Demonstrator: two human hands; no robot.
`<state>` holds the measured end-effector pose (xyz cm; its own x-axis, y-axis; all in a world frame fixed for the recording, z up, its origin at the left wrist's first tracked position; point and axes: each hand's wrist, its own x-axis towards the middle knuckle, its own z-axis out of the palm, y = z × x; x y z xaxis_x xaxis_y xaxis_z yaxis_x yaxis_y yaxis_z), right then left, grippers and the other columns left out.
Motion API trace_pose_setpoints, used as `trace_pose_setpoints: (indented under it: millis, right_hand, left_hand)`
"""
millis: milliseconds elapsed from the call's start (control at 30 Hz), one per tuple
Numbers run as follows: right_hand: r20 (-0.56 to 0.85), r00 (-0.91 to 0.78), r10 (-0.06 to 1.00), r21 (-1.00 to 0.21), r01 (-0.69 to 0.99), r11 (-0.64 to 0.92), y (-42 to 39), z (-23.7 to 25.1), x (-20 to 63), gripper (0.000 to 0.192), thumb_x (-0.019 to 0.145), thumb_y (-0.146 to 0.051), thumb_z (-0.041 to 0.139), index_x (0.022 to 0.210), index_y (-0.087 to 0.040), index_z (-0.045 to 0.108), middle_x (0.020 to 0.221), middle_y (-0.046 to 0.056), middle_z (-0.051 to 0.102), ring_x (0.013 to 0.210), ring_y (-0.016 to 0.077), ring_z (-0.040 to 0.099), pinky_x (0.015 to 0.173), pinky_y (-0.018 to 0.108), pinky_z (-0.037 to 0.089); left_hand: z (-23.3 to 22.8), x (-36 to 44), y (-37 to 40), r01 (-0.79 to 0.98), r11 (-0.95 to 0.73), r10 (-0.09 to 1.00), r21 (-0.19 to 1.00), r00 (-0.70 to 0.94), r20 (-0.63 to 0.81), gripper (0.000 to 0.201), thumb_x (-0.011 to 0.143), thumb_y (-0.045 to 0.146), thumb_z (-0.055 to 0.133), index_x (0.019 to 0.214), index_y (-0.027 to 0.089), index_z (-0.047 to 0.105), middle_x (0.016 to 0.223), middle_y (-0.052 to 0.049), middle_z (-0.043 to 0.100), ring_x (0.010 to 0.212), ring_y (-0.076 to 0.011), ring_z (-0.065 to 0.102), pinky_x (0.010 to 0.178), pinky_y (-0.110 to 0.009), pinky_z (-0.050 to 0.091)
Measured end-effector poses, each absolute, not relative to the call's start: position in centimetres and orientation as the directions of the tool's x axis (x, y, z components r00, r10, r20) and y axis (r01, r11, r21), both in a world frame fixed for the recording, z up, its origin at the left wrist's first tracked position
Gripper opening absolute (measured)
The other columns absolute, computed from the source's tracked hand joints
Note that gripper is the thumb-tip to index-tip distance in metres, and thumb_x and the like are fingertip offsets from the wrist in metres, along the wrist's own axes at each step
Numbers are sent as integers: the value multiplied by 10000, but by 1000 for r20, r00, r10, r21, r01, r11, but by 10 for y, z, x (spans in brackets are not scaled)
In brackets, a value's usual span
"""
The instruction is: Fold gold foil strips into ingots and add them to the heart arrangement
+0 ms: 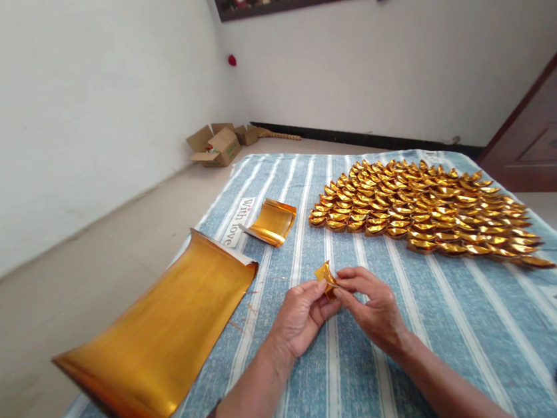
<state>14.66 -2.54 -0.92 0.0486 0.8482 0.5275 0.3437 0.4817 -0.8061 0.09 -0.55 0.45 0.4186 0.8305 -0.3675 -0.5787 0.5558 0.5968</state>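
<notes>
Head view: left hand [301, 317] and right hand [373, 309] both pinch a small folded gold foil piece [325, 279] above the striped cloth [474, 334]; finished gold ingots [424, 209] lie at two o'clock, a large foil sheet [158, 343] at nine.

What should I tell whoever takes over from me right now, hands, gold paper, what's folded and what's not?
Left hand and right hand: both pinch one small, partly folded piece of gold foil paper above the blue-and-white striped cloth.
Done: a large heap of folded gold paper ingots lies on the cloth, ahead and to the right.
Left: the piece in hand is not yet shaped like those. A small stack of cut gold sheets lies ahead to the left, and a big curled sheet of gold foil sits uncut at the near left.
</notes>
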Motion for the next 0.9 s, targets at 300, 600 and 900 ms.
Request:
trace_pose_setpoints:
  millis: [300, 600, 900]
  right_hand:
    - [531, 83, 843, -802, 373, 468, -25, -10, 147, 127, 827, -191, 613, 865, -222, 730, 911, 63, 690, 856, 179, 658, 780, 326, 544]
    - [534, 76, 842, -796, 381, 471, -25, -10, 148, 118, 825, -204, 613, 838, -223, 730, 899, 63, 690, 845, 182, 660, 767, 326, 546]
    - [534, 82, 841, -798, 376, 470, -25, -10, 148, 113, 823, -183, 617, 829, -211, 726, 886, 64, 686, 840, 177, 662, 771, 319, 540]
  left_hand:
    - [7, 1, -8, -576, 533, 843, 619, 425, -330, 99, 816, 130, 656, 840, 54, 716, 899, -124, 718, 827, -175, 673, 810, -305, 558]
    - [9, 2, -8, -542, 520, 849, 661, 415, -327, 114, 816, 148, 661, 845, 53, 716, 896, -129, 714, 822, -171, 668, 820, -300, 549]
    - [11, 3, -9, -509, 520, 847, 687, 411, -336, 118, 784, 155, 700, 817, 42, 714, 867, -120, 710, 796, -159, 664, 790, -271, 556]
